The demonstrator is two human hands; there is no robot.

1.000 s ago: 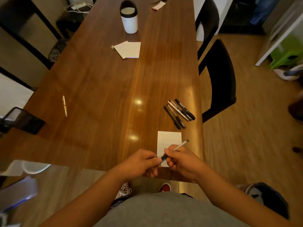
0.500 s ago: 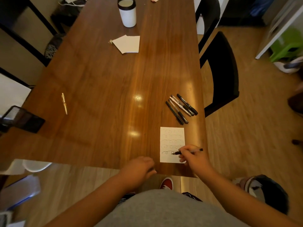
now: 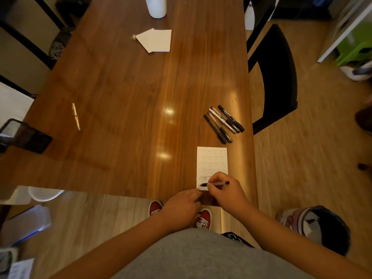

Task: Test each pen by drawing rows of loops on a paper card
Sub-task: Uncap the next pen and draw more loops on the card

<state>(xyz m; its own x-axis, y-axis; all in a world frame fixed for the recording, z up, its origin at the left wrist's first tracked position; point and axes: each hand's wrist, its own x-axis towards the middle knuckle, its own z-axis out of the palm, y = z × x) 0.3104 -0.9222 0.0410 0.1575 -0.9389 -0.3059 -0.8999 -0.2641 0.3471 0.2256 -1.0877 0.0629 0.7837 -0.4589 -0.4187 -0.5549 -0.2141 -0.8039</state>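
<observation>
Pinching the pen (image 3: 215, 184) crosswise, tip leftward on the near-edge card (image 3: 211, 160), the right hand (image 3: 227, 195) is drawing; the left hand (image 3: 181, 206) is touching its corner, fingers relaxed; spare pens (image 3: 223, 123) are lying beyond.

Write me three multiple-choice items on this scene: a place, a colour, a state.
1. Where does the cluster of black and clear pens lie? A) beyond the white paper card B) in a lap C) on the floor
2. What colour is the lone pen on the brown wooden table's left side? A) red B) gold C) blue
3. What is the right hand doing? A) resting empty B) capping a pen C) gripping a slim pen, tip on the card
1 A: they lie past its far edge. 2 B: its barrel looks gold. 3 C: fingers curl round it.
</observation>
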